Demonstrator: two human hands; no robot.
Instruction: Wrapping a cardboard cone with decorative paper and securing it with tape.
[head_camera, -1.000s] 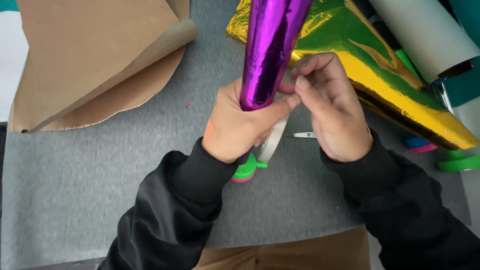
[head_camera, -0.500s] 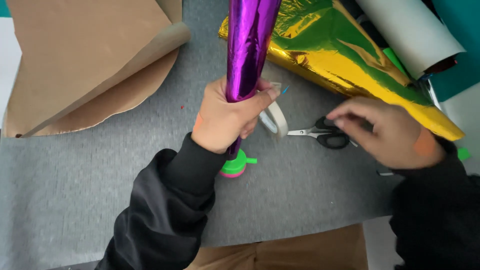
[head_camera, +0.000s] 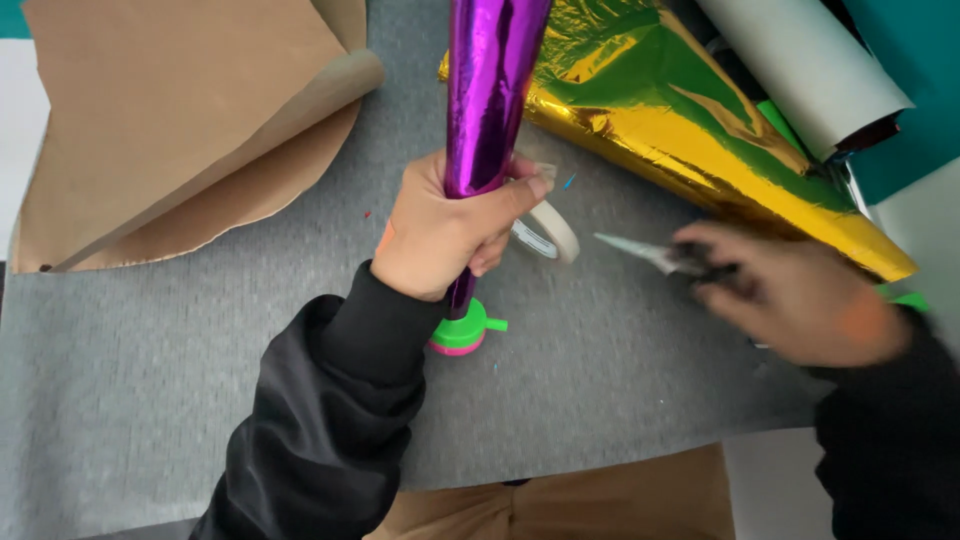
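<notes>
My left hand (head_camera: 445, 235) grips a shiny purple foil cone (head_camera: 490, 90) near its narrow lower end, holding it nearly upright over the grey felt mat (head_camera: 180, 380). A ring of pale tape (head_camera: 550, 232) hangs from that hand beside the cone. Just below the cone's tip lies a small green and pink plastic piece (head_camera: 462, 332). My right hand (head_camera: 800, 295), blurred by motion, holds scissors (head_camera: 655, 255) with the blades pointing left toward the tape.
A gold and green foil cone (head_camera: 700, 130) lies on the mat at the upper right. Curled brown paper (head_camera: 180, 130) covers the upper left. A grey-white roll (head_camera: 805, 65) and teal sheet (head_camera: 910, 90) sit at the far right. More brown paper (head_camera: 600, 500) lies at the bottom edge.
My right hand left the cone, reached right to the scissors on the mat, picked them up and now moves them left toward the tape. The left hand keeps its grip on the purple cone.
</notes>
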